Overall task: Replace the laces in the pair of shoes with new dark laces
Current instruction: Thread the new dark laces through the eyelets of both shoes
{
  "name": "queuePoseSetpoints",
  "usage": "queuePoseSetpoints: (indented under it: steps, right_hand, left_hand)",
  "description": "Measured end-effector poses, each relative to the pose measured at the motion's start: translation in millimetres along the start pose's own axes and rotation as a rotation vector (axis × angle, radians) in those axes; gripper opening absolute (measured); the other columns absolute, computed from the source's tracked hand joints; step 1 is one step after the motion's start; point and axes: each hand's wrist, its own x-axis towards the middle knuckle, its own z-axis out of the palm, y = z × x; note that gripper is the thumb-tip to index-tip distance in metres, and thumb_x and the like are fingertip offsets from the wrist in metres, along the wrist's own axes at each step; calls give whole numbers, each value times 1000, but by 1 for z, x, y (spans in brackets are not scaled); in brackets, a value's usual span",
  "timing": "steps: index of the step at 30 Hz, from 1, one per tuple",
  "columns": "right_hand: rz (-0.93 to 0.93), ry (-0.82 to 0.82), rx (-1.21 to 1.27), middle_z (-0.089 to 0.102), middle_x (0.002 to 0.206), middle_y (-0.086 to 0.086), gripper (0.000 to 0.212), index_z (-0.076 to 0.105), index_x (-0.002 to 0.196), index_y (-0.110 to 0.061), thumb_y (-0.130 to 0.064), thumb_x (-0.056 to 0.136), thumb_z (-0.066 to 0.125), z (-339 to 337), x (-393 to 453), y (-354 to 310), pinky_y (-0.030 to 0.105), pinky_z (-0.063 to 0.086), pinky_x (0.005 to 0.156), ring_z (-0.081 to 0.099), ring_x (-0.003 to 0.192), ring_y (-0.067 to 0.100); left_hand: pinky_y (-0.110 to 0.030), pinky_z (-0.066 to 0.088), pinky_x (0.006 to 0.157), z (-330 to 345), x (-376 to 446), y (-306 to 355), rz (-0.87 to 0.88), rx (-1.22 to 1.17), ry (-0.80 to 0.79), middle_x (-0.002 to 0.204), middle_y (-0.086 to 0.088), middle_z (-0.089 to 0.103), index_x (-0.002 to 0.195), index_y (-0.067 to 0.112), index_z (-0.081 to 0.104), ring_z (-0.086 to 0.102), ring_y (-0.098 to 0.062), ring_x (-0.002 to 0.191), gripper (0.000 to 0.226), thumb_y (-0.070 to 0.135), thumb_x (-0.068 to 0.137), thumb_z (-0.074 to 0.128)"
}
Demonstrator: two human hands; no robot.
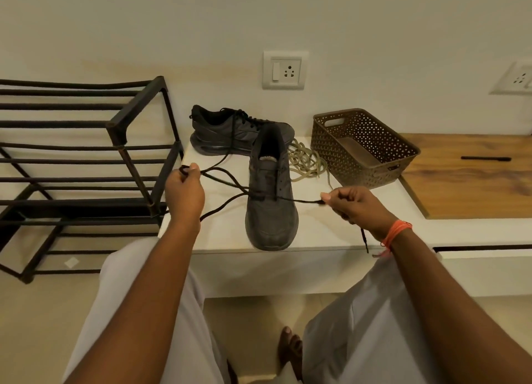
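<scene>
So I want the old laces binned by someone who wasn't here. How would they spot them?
Look at the white table below the wall socket. Between the near shoe and the brown basket lies a loose heap of pale laces, the only light cord there.

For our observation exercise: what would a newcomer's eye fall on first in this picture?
First, the two hands, left and right, pulling a dark lace out to both sides of the near shoe on the white table. Behind it lie a laced second shoe, pale old laces and a brown basket.
</scene>
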Motion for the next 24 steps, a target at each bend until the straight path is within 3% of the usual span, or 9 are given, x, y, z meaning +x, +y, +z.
queuePoseSetpoints:
  steps: [3, 5, 6, 8, 10, 14, 18, 20, 24]
  right_hand:
    - [-79, -65, 101, 52, 61, -11, 23, 73, 105, -6, -17, 97, 53, 7, 7, -20, 14, 32, 49, 36, 54, 4]
    - [-159, -51, 141, 57, 64, -11, 22, 72, 107, -5, -15, 95, 57, 10, 10, -35, 14, 35, 50, 40, 55, 4]
    - [-199, 52, 137, 61, 69, -9, 18, 73, 103, -6, -14, 93, 61, 9, 12, -39, 14, 40, 52, 46, 58, 3]
    - [-182, 469, 42, 67, 81, -2, 10, 72, 96, -10, -14, 89, 67, 1, 21, -32, 22, 53, 69, 60, 72, 7]
    - [27, 699, -211, 68, 94, 3, 13, 71, 98, -12, -16, 87, 67, -13, 27, -10, 34, 52, 85, 64, 90, 20]
    - [178, 391, -593, 55, 124, 13, 39, 65, 113, -11, -27, 80, 77, 9, 23, 20, 36, 48, 89, 62, 99, 28]
    - [-62, 479, -458, 53, 103, 1, 35, 63, 104, -18, -40, 80, 74, 53, 14, 5, 30, 45, 72, 60, 91, 19]
    - [-87, 390, -295, 54, 96, -1, 48, 59, 105, -22, -51, 72, 78, 71, 14, -1, 34, 50, 71, 60, 84, 18]
    - [-9, 158, -282, 49, 112, 1, 83, 47, 122, -28, -59, 55, 85, 87, 17, 0, 35, 52, 83, 53, 97, 15]
  left_hand:
    - [-30, 50, 87, 0, -2, -6, 165, 236, 9, 128, -5, 48, 120, 13, 53, 54, -18, 108, 28, 22, 94, 59]
    - [-20, 50, 80, -2, -7, -1, 236, 183, -60, 119, 1, 53, 119, 13, 56, 57, -12, 98, 28, 8, 91, 59]
    - [-18, 51, 78, -3, -11, 4, 262, 110, -169, 110, 4, 59, 111, 14, 61, 59, -10, 91, 26, 0, 90, 56]
    - [-26, 53, 81, -6, -17, 11, 344, 0, -441, 97, 2, 68, 92, 14, 66, 66, -16, 89, 31, -11, 86, 48]
    - [-26, 54, 81, -7, -22, 10, 437, 41, -601, 95, -1, 71, 85, 12, 67, 67, -17, 93, 36, -14, 84, 43]
    - [-32, 51, 86, 3, -10, -15, 504, 469, -404, 114, 6, 59, 108, 22, 58, 58, -14, 103, 21, 11, 90, 61]
    - [-44, 48, 92, 14, -7, -36, 482, 922, -590, 105, 6, 58, 119, 20, 51, 57, -17, 99, 46, 57, 90, 52]
    - [-41, 49, 82, 20, -10, -40, 503, 888, -603, 91, 4, 60, 105, 19, 53, 58, -19, 86, 40, 56, 93, 46]
    - [-39, 51, 76, 29, -13, -43, 525, 638, -512, 87, 0, 58, 89, 13, 55, 56, -18, 82, 24, 34, 98, 50]
